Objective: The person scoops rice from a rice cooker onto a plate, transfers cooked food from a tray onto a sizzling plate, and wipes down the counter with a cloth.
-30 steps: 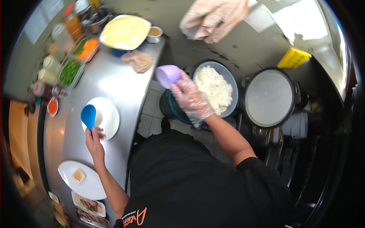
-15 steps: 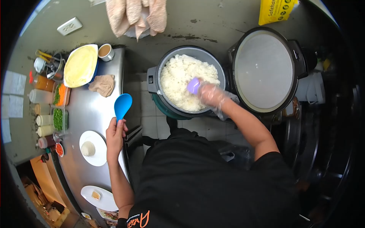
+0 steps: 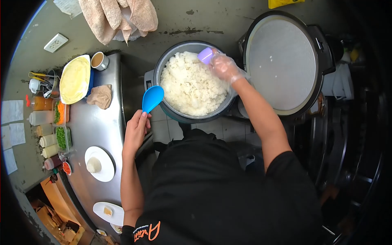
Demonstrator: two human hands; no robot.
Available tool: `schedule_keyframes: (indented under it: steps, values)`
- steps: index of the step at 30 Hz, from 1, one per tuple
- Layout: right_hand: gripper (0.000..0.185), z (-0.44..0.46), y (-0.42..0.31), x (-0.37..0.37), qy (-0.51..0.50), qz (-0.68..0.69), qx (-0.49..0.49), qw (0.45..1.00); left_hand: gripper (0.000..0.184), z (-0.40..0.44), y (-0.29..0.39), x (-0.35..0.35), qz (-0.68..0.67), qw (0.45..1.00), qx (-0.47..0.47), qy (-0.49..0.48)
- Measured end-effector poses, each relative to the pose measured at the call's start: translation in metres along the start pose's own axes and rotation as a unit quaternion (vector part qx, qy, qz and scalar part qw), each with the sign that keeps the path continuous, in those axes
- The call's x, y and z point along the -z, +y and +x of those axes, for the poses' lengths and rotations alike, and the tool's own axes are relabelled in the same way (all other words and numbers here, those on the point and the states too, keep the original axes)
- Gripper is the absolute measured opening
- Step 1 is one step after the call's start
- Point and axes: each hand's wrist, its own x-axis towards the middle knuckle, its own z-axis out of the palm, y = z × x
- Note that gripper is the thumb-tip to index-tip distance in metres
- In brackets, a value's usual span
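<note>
My left hand is closed round the handle of a blue rice spoon, its bowl up by the near left rim of the rice cooker. White cooked rice fills much of the cooker's pot. Inside a clear plastic glove, my right hand grips a small purple cup at the far right side of the rice. The fingers are partly hidden by the glove. On the counter to the left, a white plate carries a rounded mound of rice.
The cooker's lid stands open at the right. Along the steel counter are a tub of yellow food, a mug, a folded cloth, sauce bottles and an oval plate. Towels hang on the wall.
My right hand and the purple cup have moved away from me, to the rice's far side. My left hand has brought the blue spoon rightward and up to the cooker's rim. The view has shifted.
</note>
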Motion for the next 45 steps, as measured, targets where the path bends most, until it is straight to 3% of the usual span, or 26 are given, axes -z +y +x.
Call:
schedule_keyframes:
  steps: [1, 4, 5, 11, 13, 16, 18, 20, 21, 24, 25, 28, 29, 33, 34, 36, 39, 42, 43, 45]
  values:
    - [0.039, 0.004, 0.004, -0.005, -0.073, 0.010, 0.008, 0.997, 0.032, 0.000, -0.002, -0.001, 0.004, 1.000, -0.004, -0.005]
    - [0.044, -0.019, -0.011, -0.011, -0.143, 0.084, 0.023, 0.986, 0.033, 0.001, 0.001, 0.003, 0.012, 1.000, -0.002, -0.001]
    - [0.044, -0.028, -0.040, 0.036, -0.188, 0.109, -0.004, 0.976, 0.033, 0.002, 0.000, 0.002, 0.011, 1.000, -0.001, 0.004]
    - [0.036, -0.061, -0.054, 0.019, -0.281, 0.167, 0.019, 0.945, 0.034, -0.001, -0.014, -0.004, 0.007, 1.000, 0.001, -0.012]
    - [0.034, -0.077, -0.063, 0.016, -0.256, 0.171, 0.065, 0.949, 0.034, -0.003, -0.013, -0.005, 0.020, 1.000, 0.008, -0.014]
    - [0.029, -0.078, -0.072, 0.017, -0.326, 0.266, 0.058, 0.905, 0.035, -0.004, -0.008, -0.006, 0.032, 0.999, 0.025, -0.016]
    - [0.028, -0.089, -0.054, -0.009, -0.256, 0.349, 0.056, 0.900, 0.035, -0.001, -0.009, -0.008, 0.039, 0.999, 0.029, -0.024]
    - [0.027, -0.074, -0.039, -0.013, -0.389, 0.439, -0.064, 0.807, 0.035, 0.009, -0.012, -0.010, 0.038, 0.998, 0.035, -0.042]
    - [0.029, -0.070, -0.034, -0.008, -0.375, 0.462, -0.062, 0.801, 0.034, 0.014, -0.014, -0.013, 0.016, 0.998, 0.041, -0.050]
    - [0.032, -0.068, -0.018, -0.013, -0.320, 0.631, -0.103, 0.699, 0.033, 0.041, -0.025, -0.033, 0.023, 0.998, -0.055, -0.001]
    - [0.035, -0.066, -0.021, -0.002, -0.293, 0.632, -0.107, 0.709, 0.036, 0.048, -0.017, -0.041, 0.015, 0.998, -0.068, 0.009]
    - [0.036, -0.069, -0.026, -0.003, -0.204, 0.737, -0.140, 0.628, 0.041, 0.073, 0.007, -0.059, 0.042, 0.998, -0.049, 0.022]
    - [0.035, -0.073, -0.028, -0.001, -0.185, 0.782, -0.079, 0.590, 0.050, 0.081, 0.017, -0.066, 0.096, 0.992, -0.067, 0.050]
    - [0.030, -0.085, -0.064, 0.025, -0.062, 0.723, -0.049, 0.687, 0.057, 0.103, 0.060, -0.084, 0.220, 0.973, -0.015, 0.069]
    - [0.028, -0.087, -0.073, 0.024, -0.052, 0.737, -0.090, 0.668, 0.057, 0.104, 0.065, -0.089, 0.236, 0.969, -0.026, 0.062]
    - [0.025, -0.094, -0.073, 0.014, -0.014, 0.687, -0.101, 0.720, 0.056, 0.101, 0.072, -0.101, 0.269, 0.961, -0.046, 0.043]
    - [0.025, -0.097, -0.078, 0.018, 0.039, 0.648, -0.122, 0.750, 0.056, 0.105, 0.079, -0.116, 0.291, 0.956, -0.038, 0.013]
    - [0.025, -0.108, -0.091, 0.031, 0.095, 0.709, -0.152, 0.682, 0.057, 0.114, 0.082, -0.117, 0.331, 0.942, -0.056, 0.000]
    - [0.025, -0.110, -0.087, 0.025, 0.084, 0.750, -0.169, 0.634, 0.057, 0.118, 0.083, -0.115, 0.358, 0.932, -0.060, -0.009]
    - [0.023, -0.115, -0.072, -0.001, 0.075, 0.735, -0.154, 0.657, 0.057, 0.136, 0.086, -0.104, 0.378, 0.924, -0.060, 0.003]
